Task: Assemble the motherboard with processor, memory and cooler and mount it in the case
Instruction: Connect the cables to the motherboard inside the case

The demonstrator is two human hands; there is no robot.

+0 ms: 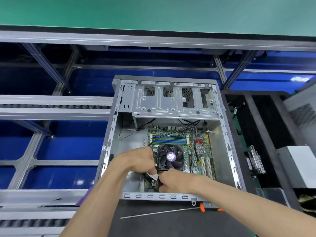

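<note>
case: grey sheet-metal computer case (227, 144) lying on its side, open face up, on the dark desk (171, 223); silver perforated drive cage (174, 101) across its far end
board: green rectangular motherboard (203, 147) sits flat inside the case, toward the right half of the floor; bare grey metal floor to its left
cooler: black square-framed fan cooler (171, 158) with a round purple hub sticker, mounted mid-board, blades up
memory: blue and green memory slots (169, 140) run in parallel lines just beyond the cooler (whether sticks are seated, cannot tell)
other board detail: two white expansion slots (206, 165) at the near right, small silver finned heatsink (200, 149) and a red block beside it
cables: thin black cable (164, 136) draped diagonally over the memory slots; second black cable (195, 142) drops down the board to a yellow connector
left hand: left hand (138, 159) at the cooler's near-left corner, fingers curled, pinching a small white tag (153, 175) on a wire
right hand: right hand (172, 179) at the near edge of the cooler, fingers curled and pinching the same white tag from the other side; fingertips of both hands nearly meet
screwdriver: long thin steel-shaft screwdriver with an orange and grey handle (164, 212) lies on the desk just in front of the case, untouched
surroundings: aluminium-frame conveyor (54, 106) with blue bins to the left; grey metal boxes (297, 165) well off to the right
</note>
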